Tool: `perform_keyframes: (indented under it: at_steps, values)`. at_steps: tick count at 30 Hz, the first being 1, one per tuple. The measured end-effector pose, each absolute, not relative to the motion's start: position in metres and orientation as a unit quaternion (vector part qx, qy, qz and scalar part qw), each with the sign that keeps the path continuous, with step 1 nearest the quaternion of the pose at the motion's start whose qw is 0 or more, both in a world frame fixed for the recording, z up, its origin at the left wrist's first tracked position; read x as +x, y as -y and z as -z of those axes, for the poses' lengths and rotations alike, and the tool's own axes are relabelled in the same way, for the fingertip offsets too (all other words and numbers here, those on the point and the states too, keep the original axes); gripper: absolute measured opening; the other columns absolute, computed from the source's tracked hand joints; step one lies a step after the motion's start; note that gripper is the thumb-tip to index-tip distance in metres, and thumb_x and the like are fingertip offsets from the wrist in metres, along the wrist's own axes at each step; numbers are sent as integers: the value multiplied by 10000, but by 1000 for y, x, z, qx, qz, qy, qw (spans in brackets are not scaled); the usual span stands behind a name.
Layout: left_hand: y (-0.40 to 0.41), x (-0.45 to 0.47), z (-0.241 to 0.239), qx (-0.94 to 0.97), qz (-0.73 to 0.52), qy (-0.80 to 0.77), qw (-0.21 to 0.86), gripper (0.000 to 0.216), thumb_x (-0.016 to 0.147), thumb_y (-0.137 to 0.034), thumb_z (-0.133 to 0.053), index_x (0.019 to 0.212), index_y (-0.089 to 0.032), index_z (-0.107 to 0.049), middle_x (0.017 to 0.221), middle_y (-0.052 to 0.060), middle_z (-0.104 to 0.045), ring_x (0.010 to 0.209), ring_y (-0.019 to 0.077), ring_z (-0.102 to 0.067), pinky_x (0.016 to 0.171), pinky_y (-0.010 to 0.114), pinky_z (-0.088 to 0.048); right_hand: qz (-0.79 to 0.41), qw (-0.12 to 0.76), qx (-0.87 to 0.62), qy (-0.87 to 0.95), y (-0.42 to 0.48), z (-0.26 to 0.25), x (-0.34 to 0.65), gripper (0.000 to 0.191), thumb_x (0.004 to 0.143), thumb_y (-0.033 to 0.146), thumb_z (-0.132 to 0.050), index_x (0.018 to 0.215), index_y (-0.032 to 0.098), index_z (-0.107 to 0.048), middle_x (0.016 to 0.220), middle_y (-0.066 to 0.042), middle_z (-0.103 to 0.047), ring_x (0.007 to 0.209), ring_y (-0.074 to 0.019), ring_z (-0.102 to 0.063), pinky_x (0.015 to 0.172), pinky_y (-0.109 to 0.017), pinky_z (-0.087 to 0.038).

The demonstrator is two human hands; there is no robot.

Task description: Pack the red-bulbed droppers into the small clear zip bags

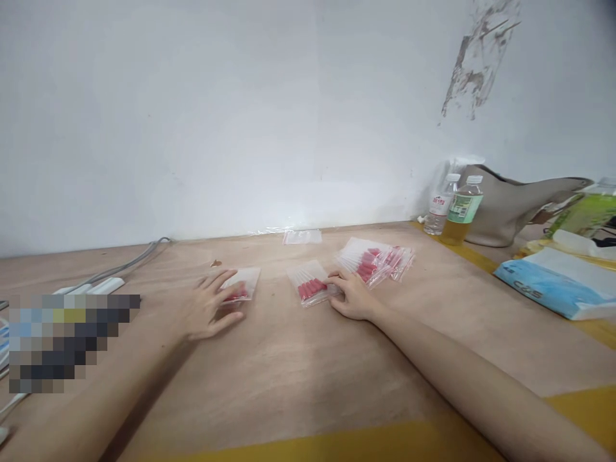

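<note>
My left hand (210,307) is over a small clear zip bag (250,282) at the left. Its fingers are spread and partly cover the bag's red contents. A second zip bag (308,282), holding white sticks with red ends, lies flat in the middle of the table. The curled fingers and thumb of my right hand (352,296) are at this bag's right edge; the fingertips partly hide how they grip it. Just behind the right hand, a pile of similar zip bags (373,260) with red-ended sticks overlaps on the table.
A flat clear bag (302,237) lies near the wall. At the right stand two bottles (437,208), (462,215), a grey curved object (500,208) and a blue tissue pack (548,285). Grey cables (129,262) and a white power strip (103,287) are at the left.
</note>
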State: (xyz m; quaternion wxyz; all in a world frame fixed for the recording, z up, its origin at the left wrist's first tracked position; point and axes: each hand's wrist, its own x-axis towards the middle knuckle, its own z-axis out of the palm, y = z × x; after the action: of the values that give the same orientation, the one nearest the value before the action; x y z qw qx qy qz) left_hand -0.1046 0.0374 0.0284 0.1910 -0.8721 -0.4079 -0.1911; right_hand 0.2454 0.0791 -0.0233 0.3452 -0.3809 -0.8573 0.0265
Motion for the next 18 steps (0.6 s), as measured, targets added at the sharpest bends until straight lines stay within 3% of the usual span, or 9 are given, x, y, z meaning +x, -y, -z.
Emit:
perform_keyframes:
  at_steps: [2,6,9,12,18]
  values:
    - [-32,-75,-27,-866,211,407,199,467,770,-393,-524,1198,-210,-491,1280,116,-426,1149,313,-415,943,447,-365,-27,353,-377,856,-81,25,244,283,681,139,-538,945,222,-599,1003,-47,-548,871,-183,-529,770,-347,-395]
    - [-33,-10,-16,-912,185,351,98,455,834,-323,-468,1273,-227,-394,1313,82,-390,1183,239,-392,961,385,-369,-41,376,-347,858,-80,26,239,196,735,155,-504,871,210,-633,909,-39,-569,749,-141,-540,716,-304,-418]
    - [-47,17,-5,-923,206,323,44,410,834,-275,-477,1240,-227,-445,1286,84,-423,1145,216,-439,948,362,-387,-90,384,-309,865,-78,24,243,299,707,114,-510,973,208,-610,964,-46,-556,667,-104,-534,644,-256,-440]
    - [-63,23,3,-925,234,300,13,338,837,-224,-467,1170,-228,-524,1237,74,-483,1107,201,-478,937,360,-396,-103,390,-290,868,-80,23,250,380,652,42,-487,983,190,-601,980,-59,-553,708,-114,-547,653,-251,-450]
    - [-73,17,7,-919,240,308,-51,322,848,-248,-463,1158,-217,-543,1259,82,-475,1150,210,-448,966,390,-362,-4,364,-322,874,-86,28,255,198,765,127,-445,817,180,-629,845,-58,-585,747,-137,-545,673,-261,-432]
